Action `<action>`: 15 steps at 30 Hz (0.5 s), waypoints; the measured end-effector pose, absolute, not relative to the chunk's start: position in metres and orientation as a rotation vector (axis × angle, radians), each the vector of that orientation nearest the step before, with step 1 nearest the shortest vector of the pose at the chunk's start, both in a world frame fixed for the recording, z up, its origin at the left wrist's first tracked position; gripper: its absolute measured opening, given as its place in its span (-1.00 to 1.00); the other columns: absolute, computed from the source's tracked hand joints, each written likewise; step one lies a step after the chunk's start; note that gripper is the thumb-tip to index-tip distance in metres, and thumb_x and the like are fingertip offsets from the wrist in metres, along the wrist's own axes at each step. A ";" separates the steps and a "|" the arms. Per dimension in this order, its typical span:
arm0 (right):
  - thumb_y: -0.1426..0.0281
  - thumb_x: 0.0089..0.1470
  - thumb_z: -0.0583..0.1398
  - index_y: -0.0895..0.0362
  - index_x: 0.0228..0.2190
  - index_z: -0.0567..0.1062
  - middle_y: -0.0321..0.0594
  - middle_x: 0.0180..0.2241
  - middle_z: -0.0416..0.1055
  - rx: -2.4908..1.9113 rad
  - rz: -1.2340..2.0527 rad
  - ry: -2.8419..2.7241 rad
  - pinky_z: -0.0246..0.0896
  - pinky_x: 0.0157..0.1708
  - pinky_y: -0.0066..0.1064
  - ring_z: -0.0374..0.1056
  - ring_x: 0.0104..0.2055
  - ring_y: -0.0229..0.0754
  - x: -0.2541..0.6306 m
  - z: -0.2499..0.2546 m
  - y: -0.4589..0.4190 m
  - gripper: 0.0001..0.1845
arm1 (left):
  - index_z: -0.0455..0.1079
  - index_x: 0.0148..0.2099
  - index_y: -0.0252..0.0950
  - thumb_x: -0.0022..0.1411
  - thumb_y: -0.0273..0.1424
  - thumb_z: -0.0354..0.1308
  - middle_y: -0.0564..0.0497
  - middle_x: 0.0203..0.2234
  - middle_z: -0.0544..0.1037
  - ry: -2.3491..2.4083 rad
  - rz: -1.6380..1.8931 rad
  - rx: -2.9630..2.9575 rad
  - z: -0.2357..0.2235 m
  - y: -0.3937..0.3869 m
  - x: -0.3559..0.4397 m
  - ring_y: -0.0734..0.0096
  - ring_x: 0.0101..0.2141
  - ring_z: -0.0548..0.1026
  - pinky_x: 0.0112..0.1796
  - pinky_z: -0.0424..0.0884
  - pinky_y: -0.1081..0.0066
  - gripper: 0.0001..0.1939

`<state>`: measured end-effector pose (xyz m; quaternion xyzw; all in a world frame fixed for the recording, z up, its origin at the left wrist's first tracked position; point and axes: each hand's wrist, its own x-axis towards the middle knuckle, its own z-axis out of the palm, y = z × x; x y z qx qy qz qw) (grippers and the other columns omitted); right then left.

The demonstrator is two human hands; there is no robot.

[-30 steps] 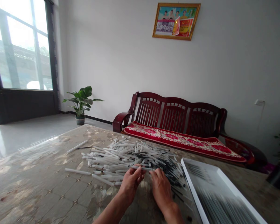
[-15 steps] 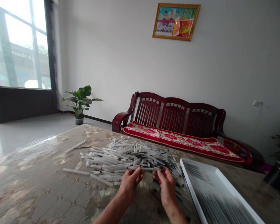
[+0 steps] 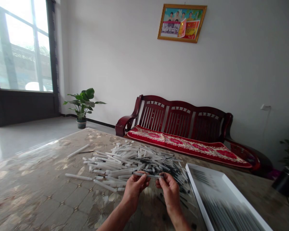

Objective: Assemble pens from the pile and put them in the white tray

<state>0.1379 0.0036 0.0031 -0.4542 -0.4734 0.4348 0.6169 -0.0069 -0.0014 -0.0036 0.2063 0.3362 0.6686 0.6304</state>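
Between my two hands runs a slim whitish pen (image 3: 151, 175), held nearly level above the table. My left hand (image 3: 134, 189) pinches its left part between thumb and fingers. At the pen's right end, which looks dark, the fingers of my right hand (image 3: 169, 189) are closed on it; they partly hide that end. Just behind the hands lies a loose pile of white pen barrels (image 3: 120, 160). Thin dark refills (image 3: 170, 165) are mixed in at the pile's right side.
A shallow white box (image 3: 199, 195) holding rows of grey pens stands to the right. Two stray barrels, one of them this barrel (image 3: 78, 177), lie on the patterned table (image 3: 60, 199) at the left. Beyond the table are a red wooden bench (image 3: 178, 118) and a potted plant (image 3: 82, 106).
The pen pieces between my hands now form one continuous line, and my right hand has shifted slightly left, closer to my left. The pile and box have stayed put.
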 end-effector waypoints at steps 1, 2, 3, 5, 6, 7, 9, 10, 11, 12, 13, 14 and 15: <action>0.08 -0.27 0.37 0.14 -0.41 0.51 -0.26 -0.52 0.50 -1.051 1.022 -1.083 0.38 -0.45 -0.33 0.43 -0.48 -0.12 0.138 0.003 0.003 -0.56 | 0.48 -0.39 -0.35 -0.33 -0.30 0.53 0.05 -0.54 0.57 0.776 1.535 0.494 -0.003 -0.002 -0.007 0.43 -0.47 0.55 -0.41 0.46 0.50 -0.57; 0.09 -0.28 0.38 0.15 -0.41 0.51 -0.26 -0.53 0.50 -1.056 1.048 -1.066 0.39 -0.46 -0.33 0.43 -0.49 -0.12 0.138 0.004 0.003 -0.56 | 0.48 -0.38 -0.35 -0.33 -0.29 0.53 0.04 -0.54 0.58 0.784 1.539 0.515 -0.003 -0.003 -0.007 0.43 -0.48 0.54 -0.41 0.46 0.49 -0.56; 0.10 -0.29 0.39 0.15 -0.41 0.51 -0.27 -0.53 0.50 -1.060 1.077 -1.038 0.39 -0.47 -0.32 0.44 -0.50 -0.12 0.138 0.003 0.002 -0.56 | 0.48 -0.38 -0.35 -0.32 -0.28 0.53 0.04 -0.54 0.58 0.792 1.544 0.534 -0.002 -0.004 -0.007 0.43 -0.48 0.54 -0.41 0.46 0.49 -0.57; 0.12 -0.31 0.41 0.15 -0.41 0.52 -0.27 -0.52 0.52 -1.062 1.141 -0.958 0.40 -0.49 -0.33 0.45 -0.50 -0.13 0.138 0.003 0.001 -0.55 | 0.48 -0.37 -0.35 -0.28 -0.28 0.52 0.03 -0.54 0.58 0.796 1.557 0.573 -0.001 -0.006 -0.007 0.43 -0.49 0.53 -0.40 0.46 0.48 -0.58; 0.14 -0.34 0.42 0.16 -0.41 0.52 -0.27 -0.52 0.52 -1.062 1.173 -0.913 0.40 -0.49 -0.33 0.45 -0.50 -0.13 0.138 0.003 0.001 -0.55 | 0.48 -0.37 -0.35 -0.26 -0.28 0.51 0.03 -0.54 0.58 0.792 1.564 0.595 0.000 -0.007 -0.007 0.43 -0.49 0.52 -0.39 0.46 0.48 -0.59; 0.16 -0.36 0.43 0.16 -0.41 0.52 -0.26 -0.52 0.53 -1.063 1.203 -0.872 0.40 -0.49 -0.33 0.46 -0.50 -0.13 0.138 0.003 0.000 -0.55 | 0.48 -0.37 -0.36 -0.24 -0.28 0.50 0.03 -0.54 0.58 0.787 1.570 0.620 0.000 -0.008 -0.007 0.43 -0.48 0.52 -0.38 0.47 0.47 -0.60; 0.20 -0.40 0.45 0.17 -0.42 0.53 -0.24 -0.52 0.54 -1.066 1.256 -0.810 0.41 -0.49 -0.33 0.47 -0.49 -0.12 0.137 0.005 -0.002 -0.55 | 0.48 -0.37 -0.36 -0.21 -0.27 0.49 0.02 -0.54 0.58 0.781 1.583 0.671 0.001 -0.009 -0.007 0.41 -0.48 0.52 -0.38 0.47 0.45 -0.62; 0.21 -0.42 0.45 0.17 -0.44 0.53 -0.24 -0.53 0.55 -1.067 1.277 -0.787 0.42 -0.49 -0.33 0.48 -0.49 -0.11 0.137 0.006 -0.003 -0.55 | 0.48 -0.37 -0.36 -0.20 -0.26 0.49 0.01 -0.54 0.58 0.782 1.590 0.696 0.001 -0.010 -0.007 0.40 -0.48 0.52 -0.38 0.48 0.44 -0.62; 0.23 -0.43 0.46 0.17 -0.45 0.53 -0.23 -0.53 0.55 -1.067 1.293 -0.768 0.42 -0.49 -0.33 0.49 -0.48 -0.10 0.137 0.007 -0.003 -0.56 | 0.48 -0.37 -0.36 -0.20 -0.25 0.49 0.00 -0.54 0.58 0.784 1.597 0.718 0.001 -0.010 -0.007 0.38 -0.48 0.52 -0.38 0.48 0.42 -0.62; 0.24 -0.44 0.46 0.17 -0.45 0.54 -0.23 -0.54 0.55 -1.065 1.307 -0.750 0.43 -0.49 -0.33 0.49 -0.48 -0.10 0.136 0.008 -0.004 -0.57 | 0.48 -0.37 -0.36 -0.20 -0.24 0.48 -0.01 -0.54 0.58 0.784 1.605 0.737 0.002 -0.011 -0.007 0.37 -0.49 0.52 -0.38 0.48 0.41 -0.62; 0.25 -0.44 0.46 0.16 -0.46 0.54 -0.24 -0.55 0.54 -1.061 1.319 -0.732 0.43 -0.49 -0.34 0.49 -0.48 -0.10 0.136 0.008 -0.005 -0.58 | 0.48 -0.37 -0.35 -0.20 -0.24 0.48 -0.01 -0.53 0.59 0.784 1.612 0.753 0.003 -0.011 -0.007 0.36 -0.49 0.53 -0.38 0.48 0.40 -0.61; 0.26 -0.44 0.46 0.16 -0.45 0.54 -0.25 -0.56 0.54 -1.056 1.330 -0.712 0.43 -0.50 -0.35 0.50 -0.48 -0.11 0.136 0.008 -0.005 -0.58 | 0.48 -0.37 -0.34 -0.20 -0.23 0.48 -0.01 -0.52 0.59 0.784 1.618 0.771 0.004 -0.012 -0.007 0.35 -0.49 0.53 -0.38 0.48 0.40 -0.61; 0.27 -0.43 0.45 0.16 -0.45 0.54 -0.26 -0.57 0.54 -1.050 1.341 -0.692 0.43 -0.51 -0.37 0.50 -0.48 -0.12 0.137 0.008 -0.005 -0.59 | 0.47 -0.37 -0.34 -0.20 -0.22 0.48 -0.01 -0.52 0.59 0.786 1.624 0.791 0.005 -0.012 -0.007 0.35 -0.49 0.53 -0.38 0.48 0.39 -0.61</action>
